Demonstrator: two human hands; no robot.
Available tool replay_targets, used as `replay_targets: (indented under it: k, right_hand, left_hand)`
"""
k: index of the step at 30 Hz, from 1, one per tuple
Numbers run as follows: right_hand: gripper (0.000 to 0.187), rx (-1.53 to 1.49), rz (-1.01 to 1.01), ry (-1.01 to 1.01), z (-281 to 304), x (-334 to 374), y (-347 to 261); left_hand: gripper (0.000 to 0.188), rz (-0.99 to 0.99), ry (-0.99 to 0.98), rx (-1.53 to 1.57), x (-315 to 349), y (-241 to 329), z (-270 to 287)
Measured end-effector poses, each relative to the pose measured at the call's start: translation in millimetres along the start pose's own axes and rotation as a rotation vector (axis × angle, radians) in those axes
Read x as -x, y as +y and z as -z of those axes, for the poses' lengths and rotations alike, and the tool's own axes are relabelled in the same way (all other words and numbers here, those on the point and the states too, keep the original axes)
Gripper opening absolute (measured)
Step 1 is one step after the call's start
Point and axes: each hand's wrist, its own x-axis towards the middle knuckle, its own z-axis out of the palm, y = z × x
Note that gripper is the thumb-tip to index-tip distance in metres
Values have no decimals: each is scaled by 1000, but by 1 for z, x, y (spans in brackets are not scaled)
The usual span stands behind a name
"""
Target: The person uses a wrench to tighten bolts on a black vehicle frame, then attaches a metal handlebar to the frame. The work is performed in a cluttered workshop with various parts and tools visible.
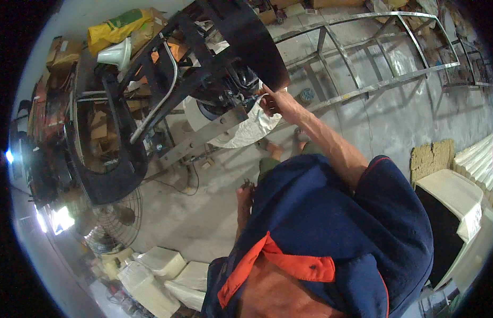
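My right hand (274, 102) reaches forward to the dark mechanism (230, 87) of a black metal frame (191, 50), just below its broad black curved panel (251, 40). The fingers are curled together there; what they grip is too small to make out. Low by my left thigh, my left hand (245, 195) is closed around a few small dark metal pieces (248, 184) whose kind I cannot tell. A flat metal bar (204, 137) with holes sticks out from the frame toward me. Whitish crinkled sheeting (251, 130) lies beneath the mechanism.
A long welded metal frame (355, 87) lies on the floor at the far right, with a small round tin (306, 95) beside it. To the left stands a caged fan (114, 222). Pale padded pieces (161, 262) sit at lower left, and a cream-and-black seat-like piece (450, 196) at right.
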Motion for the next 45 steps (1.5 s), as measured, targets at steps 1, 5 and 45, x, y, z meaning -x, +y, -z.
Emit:
replay_targets:
  k: [1, 5, 45]
  right_hand:
    - [50, -56, 1, 17, -2, 0, 2]
    - [33, -22, -10, 58, -8, 4, 0]
    - [46, 13, -85, 56, -23, 7, -14]
  left_hand:
    - [33, -3, -3, -3, 6, 6, -5]
    - [37, -8, 38, -239, 8, 6, 2]
    - [24, 113, -163, 947, -130, 169, 16]
